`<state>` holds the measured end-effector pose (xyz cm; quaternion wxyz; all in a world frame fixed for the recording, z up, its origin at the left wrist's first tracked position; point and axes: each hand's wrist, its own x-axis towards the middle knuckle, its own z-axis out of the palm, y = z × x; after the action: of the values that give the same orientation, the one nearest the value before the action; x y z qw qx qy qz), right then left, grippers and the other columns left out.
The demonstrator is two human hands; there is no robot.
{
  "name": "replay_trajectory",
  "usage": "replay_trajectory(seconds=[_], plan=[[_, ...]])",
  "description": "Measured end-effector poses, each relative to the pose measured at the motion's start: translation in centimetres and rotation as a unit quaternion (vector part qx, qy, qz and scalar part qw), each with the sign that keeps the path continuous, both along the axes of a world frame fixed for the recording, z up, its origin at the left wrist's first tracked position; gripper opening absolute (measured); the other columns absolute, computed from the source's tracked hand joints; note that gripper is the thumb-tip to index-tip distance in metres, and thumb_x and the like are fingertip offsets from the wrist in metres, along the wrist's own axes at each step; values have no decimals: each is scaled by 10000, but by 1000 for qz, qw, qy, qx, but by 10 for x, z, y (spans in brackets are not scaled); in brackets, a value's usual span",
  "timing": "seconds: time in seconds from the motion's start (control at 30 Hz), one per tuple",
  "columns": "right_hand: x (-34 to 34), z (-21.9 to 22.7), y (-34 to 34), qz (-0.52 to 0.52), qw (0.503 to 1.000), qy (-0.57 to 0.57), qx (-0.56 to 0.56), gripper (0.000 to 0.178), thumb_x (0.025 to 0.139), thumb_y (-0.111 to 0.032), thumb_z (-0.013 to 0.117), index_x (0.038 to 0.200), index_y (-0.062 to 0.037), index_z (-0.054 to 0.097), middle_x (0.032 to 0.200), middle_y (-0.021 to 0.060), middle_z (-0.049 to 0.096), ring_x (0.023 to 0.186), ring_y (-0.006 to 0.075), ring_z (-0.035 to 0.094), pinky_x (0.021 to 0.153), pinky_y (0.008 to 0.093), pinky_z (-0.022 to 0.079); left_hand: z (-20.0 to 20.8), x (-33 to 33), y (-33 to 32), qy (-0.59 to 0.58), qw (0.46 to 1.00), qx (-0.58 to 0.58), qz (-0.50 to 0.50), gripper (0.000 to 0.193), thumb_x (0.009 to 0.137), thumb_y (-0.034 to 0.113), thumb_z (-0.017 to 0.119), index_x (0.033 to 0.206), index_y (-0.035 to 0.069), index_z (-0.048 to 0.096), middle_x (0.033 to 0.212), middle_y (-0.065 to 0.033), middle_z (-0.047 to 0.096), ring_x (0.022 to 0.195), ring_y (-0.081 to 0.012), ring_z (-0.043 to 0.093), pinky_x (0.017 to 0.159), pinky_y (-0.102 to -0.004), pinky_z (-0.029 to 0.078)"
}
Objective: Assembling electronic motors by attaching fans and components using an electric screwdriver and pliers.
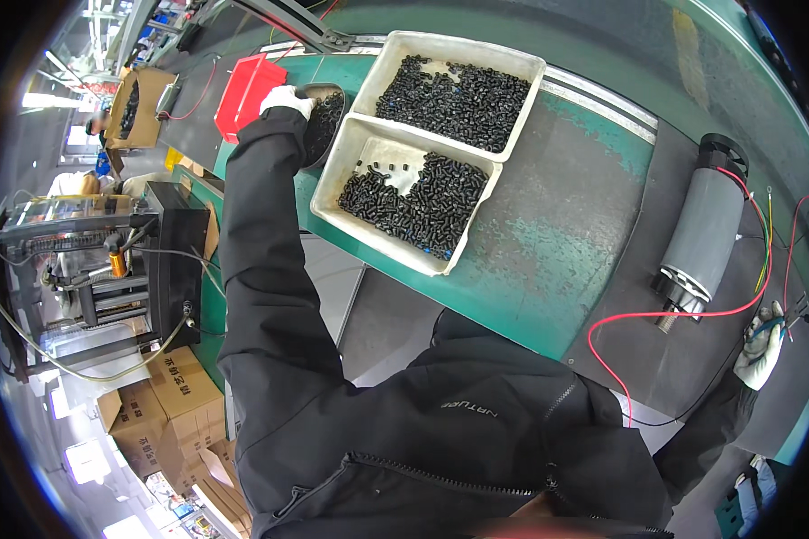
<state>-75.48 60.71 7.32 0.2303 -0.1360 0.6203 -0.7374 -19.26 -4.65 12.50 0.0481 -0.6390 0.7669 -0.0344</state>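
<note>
My left hand (288, 101), in a white glove, is at the upper left rim of a dark container (343, 126) holding small black parts. Its fingers are mostly hidden, so a grip on the rim cannot be made out. Just left of it sits a red plastic bin (247, 94). Far to the right, my right hand (760, 352), also white-gloved, is closed around a small tool with blue handles (768, 327), which looks like pliers. Thin wires run close by that hand. A grey cylindrical motor (706, 229) lies on the bench between my hands, nearer the right one.
Two white trays (492, 193) of small black cylindrical parts stand side by side on the worn green bench (548, 296). A red cable (656, 314) loops from the motor. Machinery (175, 260) and cardboard boxes (184, 395) stand at left. Another person (85, 184) is in the background.
</note>
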Motion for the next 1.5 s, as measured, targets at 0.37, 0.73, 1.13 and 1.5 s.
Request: replay_trajectory(seconds=[0.37,0.73,1.13,1.5], plan=[[-2,-2,-2,18,1000,-16,-11,485,962,-293,526,1347,-9,442,1084,70,575,861,122,553,710,223,449,-16,0,-23,9,998,34,49,459,731,324,606,1008,-35,677,1038,-288,635,1006,-409,617,869,-431,487],[-3,-4,0,29,999,-27,-36,479,960,-259,527,1352,-1,432,1099,85,570,875,147,558,732,248,456,27,11,32,505,849,144,60,195,849,202,564,934,33,613,740,-114,615,638,-188,578,536,-301,459],[181,169,-131,187,855,451,174,551,652,4,487,1191,42,589,1078,127,584,899,184,559,827,295,434,57,-226,353,835,134,519,-125,186,832,2,595,949,13,450,824,-177,545,499,-199,545,426,-256,458],[178,197,-129,160,619,713,288,646,503,-73,607,1146,-46,661,1042,141,603,957,307,557,877,406,462,65,-250,377,803,179,558,-112,157,787,-44,511,926,-34,439,862,-194,567,512,-161,544,432,-240,447]])
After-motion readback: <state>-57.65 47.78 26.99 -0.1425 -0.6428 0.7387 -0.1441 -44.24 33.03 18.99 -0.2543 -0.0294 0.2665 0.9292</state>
